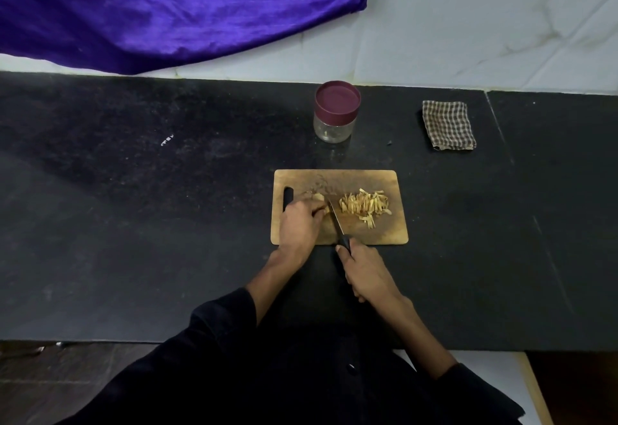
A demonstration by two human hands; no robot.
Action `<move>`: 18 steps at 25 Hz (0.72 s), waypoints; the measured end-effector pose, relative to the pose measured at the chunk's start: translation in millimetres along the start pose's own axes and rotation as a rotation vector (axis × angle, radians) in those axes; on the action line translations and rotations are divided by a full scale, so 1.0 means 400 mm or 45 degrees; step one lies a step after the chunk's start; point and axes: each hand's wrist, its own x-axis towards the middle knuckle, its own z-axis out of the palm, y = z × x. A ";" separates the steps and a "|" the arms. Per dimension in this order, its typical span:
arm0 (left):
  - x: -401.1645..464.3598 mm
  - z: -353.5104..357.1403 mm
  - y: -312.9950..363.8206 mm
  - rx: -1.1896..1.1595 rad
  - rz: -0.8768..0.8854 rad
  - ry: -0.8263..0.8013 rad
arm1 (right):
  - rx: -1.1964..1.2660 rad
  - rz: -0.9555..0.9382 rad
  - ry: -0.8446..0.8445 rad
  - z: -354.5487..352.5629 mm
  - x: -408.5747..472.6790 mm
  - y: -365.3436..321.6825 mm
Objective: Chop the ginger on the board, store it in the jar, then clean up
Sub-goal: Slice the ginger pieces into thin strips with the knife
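i see the ginger in two lots on the wooden cutting board (339,235), which sits just right of the frame's centre. the sliced ginger (364,206) lies as a loose heap of pale yellow-tan strips on the board's right half. the uncut ginger piece (319,197) is a small pale lump on the board's left half, mostly hidden under my left hand (299,227), whose fingers are curled down over it and press it to the wood. my right hand (366,272) is wrapped tight round the black handle of the knife (335,220), below the board's near edge; the thin blade runs up and to the left across the board, with its tip next to the uncut piece, between it and the heap. i cannot tell whether the edge is touching the ginger.

above the board, toward the upper middle of the frame, stands the jar (336,113): clear sides, a maroon lid (337,98) on top. i can make out nothing definite inside it through the wall.

to the right of the jar, well apart, lies a folded checked cloth (448,125), brown and cream. everything rests on a dark speckled counter (167,224) that spans the frame. behind it is a white marbled wall (485,23), and a purple fabric (167,6) hangs over the upper left. my dark sleeves fill the bottom middle.
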 end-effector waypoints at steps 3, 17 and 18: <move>-0.005 -0.006 0.009 0.019 0.008 0.002 | -0.018 0.028 -0.035 0.003 0.001 -0.005; 0.000 0.000 0.000 0.047 -0.009 -0.020 | 0.004 0.126 0.058 0.016 -0.015 0.004; -0.001 0.000 -0.001 0.051 -0.007 -0.008 | 0.006 0.097 0.071 0.017 -0.014 0.002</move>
